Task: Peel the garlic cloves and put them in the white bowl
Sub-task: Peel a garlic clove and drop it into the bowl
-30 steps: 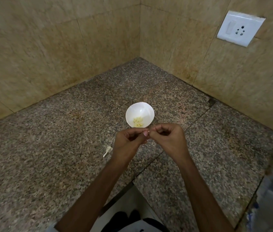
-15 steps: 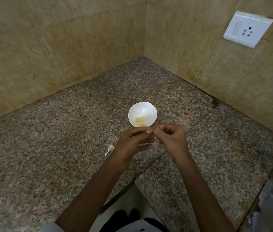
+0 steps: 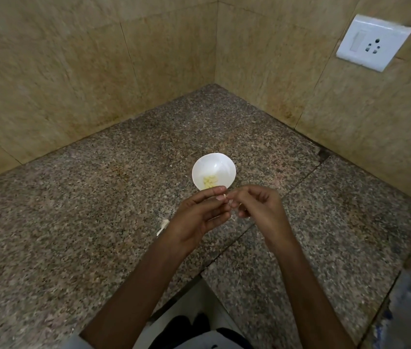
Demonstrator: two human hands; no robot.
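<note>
Both hands have loosened from the tight knot of a second ago, the left hand [image 3: 199, 215] now with its lower fingers stretched out. It pinches a small garlic clove [image 3: 224, 196] between thumb and forefinger. The right hand [image 3: 257, 205], fingers curled, nips at the same clove, probably at its skin, though that is too small to tell. The white bowl [image 3: 196, 167] stands on the granite countertop [image 3: 98, 222] at 12 o'clock from the hands, just beyond them, with a small heap of peeled cloves [image 3: 210, 182] inside. A scrap of skin [image 3: 162, 225] lies at 9 o'clock of the left hand. Several cloves look done; this one is not yet in the bowl. No unpeeled cloves show elsewhere.
</note>
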